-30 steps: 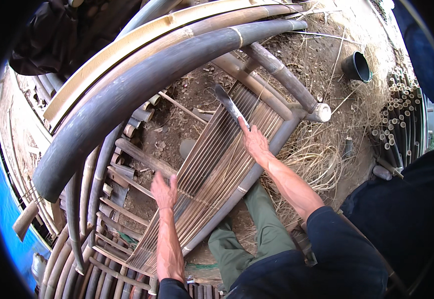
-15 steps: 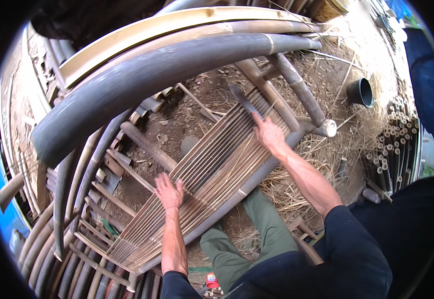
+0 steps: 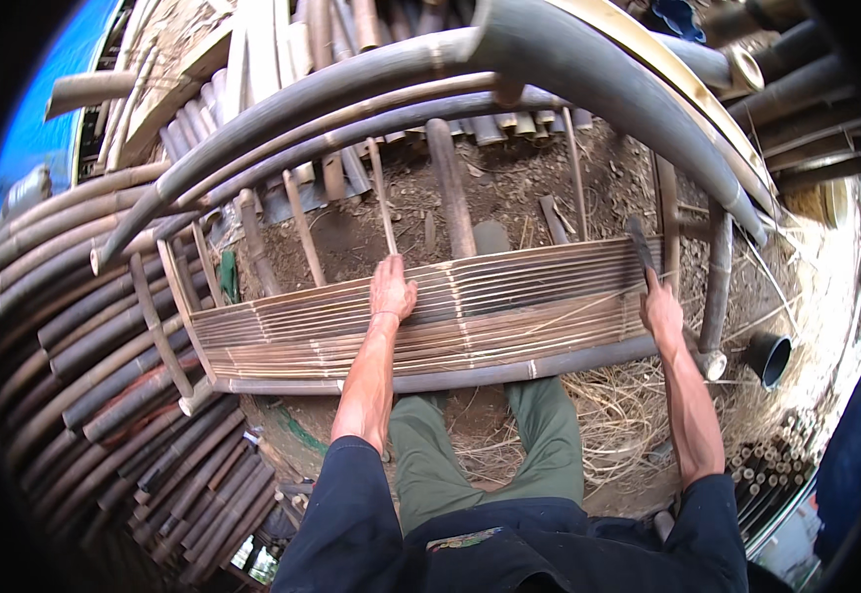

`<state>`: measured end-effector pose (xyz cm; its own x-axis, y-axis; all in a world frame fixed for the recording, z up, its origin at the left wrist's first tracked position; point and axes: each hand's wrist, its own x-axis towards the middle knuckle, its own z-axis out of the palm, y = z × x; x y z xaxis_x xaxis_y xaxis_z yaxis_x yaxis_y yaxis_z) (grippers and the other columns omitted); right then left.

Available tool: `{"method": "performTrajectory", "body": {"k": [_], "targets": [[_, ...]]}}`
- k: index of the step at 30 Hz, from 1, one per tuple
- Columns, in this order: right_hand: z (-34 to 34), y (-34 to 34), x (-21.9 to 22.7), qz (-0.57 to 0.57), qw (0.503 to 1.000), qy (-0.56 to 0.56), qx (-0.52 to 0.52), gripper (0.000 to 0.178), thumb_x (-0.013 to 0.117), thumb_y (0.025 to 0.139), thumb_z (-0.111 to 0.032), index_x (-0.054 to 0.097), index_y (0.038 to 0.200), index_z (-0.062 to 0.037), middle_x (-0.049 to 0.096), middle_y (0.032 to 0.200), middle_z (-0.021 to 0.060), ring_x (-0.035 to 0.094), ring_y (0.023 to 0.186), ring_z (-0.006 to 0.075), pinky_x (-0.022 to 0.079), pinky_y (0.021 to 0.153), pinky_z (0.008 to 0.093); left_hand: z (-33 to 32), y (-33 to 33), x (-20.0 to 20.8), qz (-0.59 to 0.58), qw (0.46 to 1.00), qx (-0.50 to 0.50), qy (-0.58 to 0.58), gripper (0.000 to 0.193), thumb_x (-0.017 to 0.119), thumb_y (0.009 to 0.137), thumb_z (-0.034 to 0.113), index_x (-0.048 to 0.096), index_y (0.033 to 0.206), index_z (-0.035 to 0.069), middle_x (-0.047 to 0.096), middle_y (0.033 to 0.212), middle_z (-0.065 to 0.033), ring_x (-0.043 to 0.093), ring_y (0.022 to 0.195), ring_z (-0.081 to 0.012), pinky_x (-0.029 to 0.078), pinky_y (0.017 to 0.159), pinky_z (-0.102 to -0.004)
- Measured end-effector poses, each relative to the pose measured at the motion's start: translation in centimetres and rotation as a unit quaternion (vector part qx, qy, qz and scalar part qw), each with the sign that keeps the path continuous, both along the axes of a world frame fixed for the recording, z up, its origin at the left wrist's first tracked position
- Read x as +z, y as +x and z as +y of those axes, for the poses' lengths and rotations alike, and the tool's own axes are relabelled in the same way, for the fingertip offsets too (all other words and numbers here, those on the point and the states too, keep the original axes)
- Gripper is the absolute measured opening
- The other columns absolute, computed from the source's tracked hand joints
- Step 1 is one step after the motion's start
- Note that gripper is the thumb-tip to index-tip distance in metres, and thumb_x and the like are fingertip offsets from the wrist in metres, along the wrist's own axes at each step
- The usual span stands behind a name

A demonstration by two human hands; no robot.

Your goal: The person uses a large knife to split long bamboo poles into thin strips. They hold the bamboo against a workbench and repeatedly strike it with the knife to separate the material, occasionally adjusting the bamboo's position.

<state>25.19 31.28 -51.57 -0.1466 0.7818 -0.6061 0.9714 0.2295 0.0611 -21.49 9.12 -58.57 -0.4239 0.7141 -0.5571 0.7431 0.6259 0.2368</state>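
A bamboo bench frame (image 3: 539,368) lies across my view, its seat made of long thin bamboo slats (image 3: 539,296). My left hand (image 3: 391,289) is at the far edge of the slats, left of the seat's middle, with its fingers bent closely over the edge slat. Over the seat's right end, my right hand (image 3: 661,314) grips a dark-bladed knife (image 3: 640,242). Its index finger stretches along the knife and the blade points away from me. The right palm hides the handle.
Thick curved bamboo poles (image 3: 351,69) arch over the far side. Stacked bamboo poles (image 3: 104,326) fill the left. At the right are a black bucket (image 3: 768,358), a bundle of thin bamboo (image 3: 781,450) and loose shavings (image 3: 608,425) on the ground.
My view has turned, so the bench now runs nearly level across it. The left hand's spread fingers have closed at the slats' far edge. The knife remains in my right hand.
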Motion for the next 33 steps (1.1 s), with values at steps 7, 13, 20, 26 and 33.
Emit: {"method": "performTrajectory", "body": {"k": [7, 13, 20, 26, 33], "targets": [[-12.7, -5.6, 6.5, 0.238, 0.968, 0.029, -0.079, 0.062, 0.06, 0.087, -0.007, 0.035, 0.144, -0.0101, 0.055, 0.106, 0.0229, 0.056, 0.098, 0.0401, 0.045, 0.085, 0.0442, -7.3, -11.5, -0.1, 0.186, 0.965, 0.158, -0.1, 0.075, 0.049, 0.091, 0.048, 0.027, 0.146, 0.001, 0.023, 0.154, -0.016, 0.015, 0.144, -0.0323, 0.017, 0.115, -0.0487], [-22.7, -21.5, 12.1, 0.338, 0.94, -0.052, -0.018, 0.066, 0.055, 0.084, 0.003, 0.032, 0.145, -0.0046, 0.053, 0.125, 0.0227, 0.055, 0.111, 0.0351, 0.042, 0.098, 0.0397, -15.6, -20.7, -0.9, 0.12, 0.97, 0.205, -0.055, 0.075, 0.049, 0.091, 0.047, 0.028, 0.146, 0.001, 0.022, 0.154, -0.0165, 0.015, 0.144, -0.0322, 0.014, 0.116, -0.049], [-27.7, -56.7, 9.9, 0.387, 0.865, -0.222, 0.231, 0.066, 0.06, 0.086, -0.007, 0.033, 0.146, -0.0096, 0.055, 0.11, 0.0209, 0.057, 0.096, 0.0326, 0.047, 0.086, 0.0389, -26.5, -30.7, -1.6, 0.081, 0.983, 0.162, 0.008, 0.087, 0.051, 0.088, 0.054, 0.02, 0.148, 0.0, 0.016, 0.155, -0.0182, 0.011, 0.145, -0.0312, 0.009, 0.118, -0.0459], [-35.1, -81.6, 4.0, 0.32, 0.806, -0.322, 0.379, 0.057, 0.059, 0.089, -0.021, 0.038, 0.14, -0.0085, 0.065, 0.102, 0.0279, 0.064, 0.095, 0.0421, 0.052, 0.083, 0.0461, -33.9, -36.6, -1.8, 0.069, 0.978, 0.187, 0.061, 0.114, 0.065, 0.069, 0.067, 0.017, 0.149, 0.003, 0.017, 0.156, -0.0144, 0.009, 0.146, -0.0295, 0.01, 0.117, -0.0497], [-46.3, -95.2, -2.1, 0.31, 0.849, -0.316, 0.287, 0.057, 0.058, 0.089, -0.023, 0.04, 0.139, -0.0018, 0.057, 0.124, 0.0274, 0.056, 0.116, 0.0362, 0.047, 0.096, 0.0384, -33.9, -36.9, -2.3, 0.063, 0.972, 0.197, 0.114, 0.077, 0.06, 0.077, 0.059, 0.054, 0.128, 0.002, 0.04, 0.144, -0.0166, 0.024, 0.14, -0.0344, 0.01, 0.119, -0.0484]]}}
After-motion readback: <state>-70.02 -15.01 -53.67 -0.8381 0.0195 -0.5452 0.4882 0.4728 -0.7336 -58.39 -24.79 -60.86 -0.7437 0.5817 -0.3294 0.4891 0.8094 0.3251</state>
